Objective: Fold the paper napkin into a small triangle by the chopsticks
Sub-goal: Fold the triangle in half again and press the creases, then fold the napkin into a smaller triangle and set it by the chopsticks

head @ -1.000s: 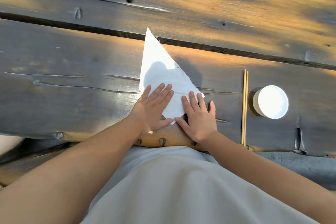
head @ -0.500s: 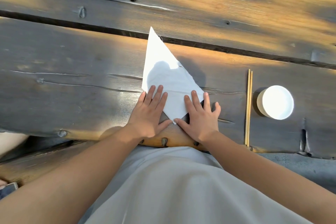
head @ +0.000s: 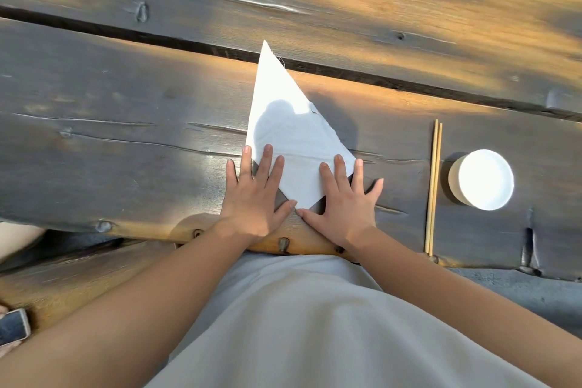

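Fingers (head: 264, 164) of both hands splayed flat, pressing napkin (head: 293, 135) corners.

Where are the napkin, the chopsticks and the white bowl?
napkin (head: 293, 148): head view, middle of the folded white triangle.
chopsticks (head: 434, 186): head view, mid-length of the pair.
white bowl (head: 483, 179): head view, centre of its inside.

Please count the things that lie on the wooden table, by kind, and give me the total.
Napkin: 1
Chopsticks: 2
White bowl: 1
Total: 4
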